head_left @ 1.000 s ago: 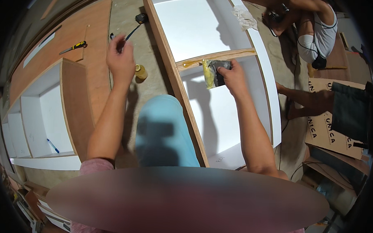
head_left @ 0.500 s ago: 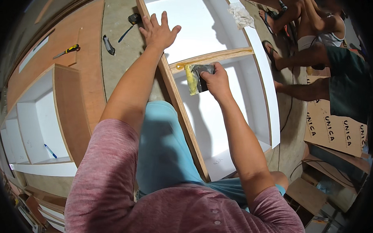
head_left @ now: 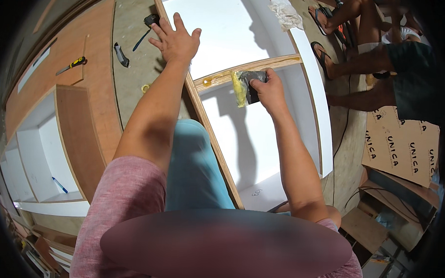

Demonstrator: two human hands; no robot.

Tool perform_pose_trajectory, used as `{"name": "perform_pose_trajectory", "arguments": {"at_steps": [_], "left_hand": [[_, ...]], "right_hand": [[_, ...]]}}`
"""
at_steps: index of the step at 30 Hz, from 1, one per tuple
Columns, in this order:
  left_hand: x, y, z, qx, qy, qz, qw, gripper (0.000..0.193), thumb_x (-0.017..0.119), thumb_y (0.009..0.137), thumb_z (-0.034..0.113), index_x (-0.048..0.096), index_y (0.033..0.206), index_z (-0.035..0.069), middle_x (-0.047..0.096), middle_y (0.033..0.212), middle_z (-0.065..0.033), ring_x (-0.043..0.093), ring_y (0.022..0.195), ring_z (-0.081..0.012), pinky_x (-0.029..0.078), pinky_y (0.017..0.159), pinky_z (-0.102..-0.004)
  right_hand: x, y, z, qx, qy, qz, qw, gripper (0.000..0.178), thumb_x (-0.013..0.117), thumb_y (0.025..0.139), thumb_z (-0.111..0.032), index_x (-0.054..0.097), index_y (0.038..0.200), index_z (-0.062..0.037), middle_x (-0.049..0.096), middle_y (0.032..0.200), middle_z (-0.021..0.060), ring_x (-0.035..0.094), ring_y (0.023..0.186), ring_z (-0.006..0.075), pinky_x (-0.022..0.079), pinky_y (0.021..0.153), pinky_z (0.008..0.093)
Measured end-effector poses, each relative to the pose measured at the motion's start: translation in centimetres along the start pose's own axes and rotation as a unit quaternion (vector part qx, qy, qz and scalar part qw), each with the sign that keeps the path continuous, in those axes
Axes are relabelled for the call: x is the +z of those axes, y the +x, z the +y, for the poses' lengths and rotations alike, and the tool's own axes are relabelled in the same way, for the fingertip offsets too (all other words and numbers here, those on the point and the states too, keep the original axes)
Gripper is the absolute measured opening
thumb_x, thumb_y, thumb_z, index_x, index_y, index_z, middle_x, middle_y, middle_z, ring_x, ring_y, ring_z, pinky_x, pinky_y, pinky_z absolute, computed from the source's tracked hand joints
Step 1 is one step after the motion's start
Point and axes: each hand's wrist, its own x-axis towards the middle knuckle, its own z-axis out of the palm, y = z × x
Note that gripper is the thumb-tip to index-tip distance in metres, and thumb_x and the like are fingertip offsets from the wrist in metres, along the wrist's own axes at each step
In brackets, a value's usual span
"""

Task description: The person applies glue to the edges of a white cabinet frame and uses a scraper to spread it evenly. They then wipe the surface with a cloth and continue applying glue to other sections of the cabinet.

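Note:
A cabinet carcass (head_left: 221,36) with plywood edges and white inner panels lies before me. My left hand (head_left: 177,45) rests with fingers spread over its left plywood edge. My right hand (head_left: 269,89) pinches a flat dark spreader (head_left: 254,77), whose left end is caked with yellow glue. The spreader's upper edge is at the bare plywood edge of the cross divider (head_left: 219,79). Amber glue lies in streaks along that divider, with a blob near its left end and more at its right end.
Crumpled white plastic (head_left: 285,14) sits on the right rail. On the floor at left are a tape measure (head_left: 151,20) and a utility knife (head_left: 121,55). A yellow-handled tool (head_left: 72,65) lies on a brown board. Another person's legs (head_left: 362,60) and cardboard (head_left: 401,145) are at right.
My right hand has drawn the spreader rightward along the divider, leaving glue spread behind it. My left hand keeps its place on the edge. The whole view has shifted slightly.

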Motion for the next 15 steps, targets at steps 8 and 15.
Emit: {"name": "perform_pose_trajectory", "arguments": {"at_steps": [8,15], "left_hand": [[0.2,0.5,0.1,-0.016,0.041,-0.011,0.999,0.083,0.061,0.087,0.054,0.030,0.152,0.013,0.023,0.155,-0.0245,0.013,0.146,-0.0485,0.011,0.111,-0.0720],[-0.4,0.5,0.6,-0.026,0.056,-0.042,0.997,0.080,0.061,0.089,0.052,0.029,0.153,0.015,0.022,0.156,-0.0257,0.011,0.147,-0.0472,0.009,0.113,-0.0699]], "right_hand": [[-3.5,3.7,2.9,0.001,0.034,0.017,0.999,0.034,0.067,0.079,-0.007,0.060,0.110,0.0060,0.069,0.092,0.0154,0.067,0.081,0.0209,0.054,0.073,0.0327],[-7.1,6.0,4.7,-0.009,0.020,0.045,0.999,0.032,0.069,0.077,-0.009,0.063,0.104,0.0061,0.068,0.087,0.0141,0.065,0.075,0.0196,0.052,0.068,0.0324]]}}
